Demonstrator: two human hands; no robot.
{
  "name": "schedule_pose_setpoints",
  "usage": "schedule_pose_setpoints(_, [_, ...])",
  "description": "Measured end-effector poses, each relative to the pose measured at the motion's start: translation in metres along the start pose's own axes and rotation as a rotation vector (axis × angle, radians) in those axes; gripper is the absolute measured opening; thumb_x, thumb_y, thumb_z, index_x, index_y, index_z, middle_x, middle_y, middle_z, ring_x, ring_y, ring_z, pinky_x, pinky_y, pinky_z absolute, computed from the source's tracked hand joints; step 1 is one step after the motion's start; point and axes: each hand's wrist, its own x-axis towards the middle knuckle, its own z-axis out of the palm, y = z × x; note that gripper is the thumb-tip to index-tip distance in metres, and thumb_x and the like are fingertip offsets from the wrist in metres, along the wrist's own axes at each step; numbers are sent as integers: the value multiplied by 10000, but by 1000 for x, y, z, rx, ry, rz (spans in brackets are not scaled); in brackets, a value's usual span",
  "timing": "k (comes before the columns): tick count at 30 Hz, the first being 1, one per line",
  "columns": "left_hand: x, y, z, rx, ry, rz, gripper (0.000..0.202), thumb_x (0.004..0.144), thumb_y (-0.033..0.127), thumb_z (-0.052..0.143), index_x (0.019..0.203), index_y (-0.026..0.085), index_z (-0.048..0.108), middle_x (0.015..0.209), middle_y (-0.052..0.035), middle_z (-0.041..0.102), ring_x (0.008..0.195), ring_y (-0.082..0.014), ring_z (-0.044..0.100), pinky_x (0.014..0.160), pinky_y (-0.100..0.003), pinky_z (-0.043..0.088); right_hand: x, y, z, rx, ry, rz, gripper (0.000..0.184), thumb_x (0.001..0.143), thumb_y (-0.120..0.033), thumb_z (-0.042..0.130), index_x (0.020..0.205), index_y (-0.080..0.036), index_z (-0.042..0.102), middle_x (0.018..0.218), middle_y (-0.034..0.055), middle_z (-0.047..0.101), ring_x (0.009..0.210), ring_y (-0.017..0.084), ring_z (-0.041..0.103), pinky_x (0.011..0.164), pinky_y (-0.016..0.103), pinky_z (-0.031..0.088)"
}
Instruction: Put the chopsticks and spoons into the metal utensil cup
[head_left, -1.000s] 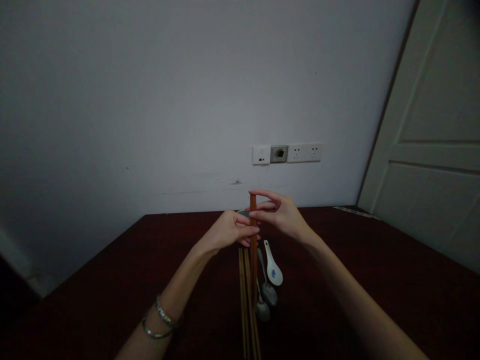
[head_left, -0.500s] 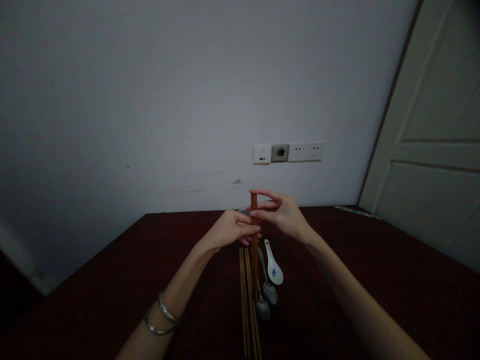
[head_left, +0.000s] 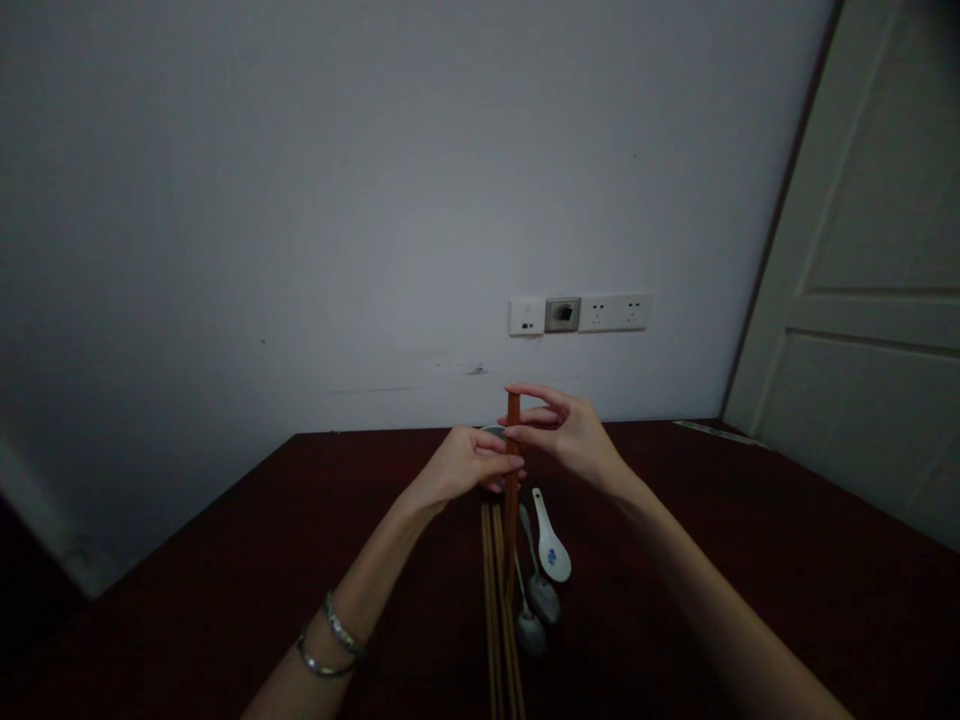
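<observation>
Both my hands meet over the middle of a dark red table (head_left: 750, 560). My left hand (head_left: 457, 468) is closed around a reddish-brown chopstick (head_left: 512, 500) that stands upright. My right hand (head_left: 566, 435) pinches the top end of the same chopstick between thumb and fingers. Several lighter wooden chopsticks (head_left: 495, 610) lie on the table below my hands, running toward me. A white ceramic spoon with a blue mark (head_left: 551, 548) and two metal spoons (head_left: 536, 595) lie just right of them. A grey round thing shows partly behind my hands.
A pale wall with a row of sockets (head_left: 579, 313) rises behind the table. A white panelled door (head_left: 870, 300) stands at the right. Two bangles (head_left: 330, 645) circle my left wrist.
The view has tilted slightly, so everything sits a little lower in the picture. Both hands keep the same grip on the upright chopstick.
</observation>
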Motion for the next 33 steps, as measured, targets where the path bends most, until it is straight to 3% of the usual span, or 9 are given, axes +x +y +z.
schedule_pose_setpoints(12, [2,-5,0,-54,5,8,231,676,311,657,751,94,677,797,-126,678,718,-165,627,699,-327,477,2,5,-2,-21,-26,-33,483,649,-223,678,1111,-200,540,786,39,692,717,174,651,709,339,522])
schedule_pose_setpoints(21, [2,-4,-2,-67,11,-1,217,674,298,657,744,94,673,770,-114,676,696,-165,627,691,-331,480,3,7,-4,-15,-51,-50,576,707,-280,627,1249,-205,445,827,42,686,785,168,636,736,323,494])
schedule_pose_setpoints(29, [2,-2,-1,-64,19,-20,204,662,284,663,736,94,679,747,-103,679,672,-156,626,678,-319,481,6,15,-9,21,-45,-7,439,703,-267,625,1122,-161,551,816,56,686,790,183,638,679,304,497])
schedule_pose_setpoints(33, [1,-2,-1,-68,18,-20,182,666,268,661,734,100,679,744,-100,677,669,-153,626,677,-316,481,7,17,-9,62,-18,3,403,667,-254,659,1051,-158,584,787,38,683,638,132,622,622,275,493])
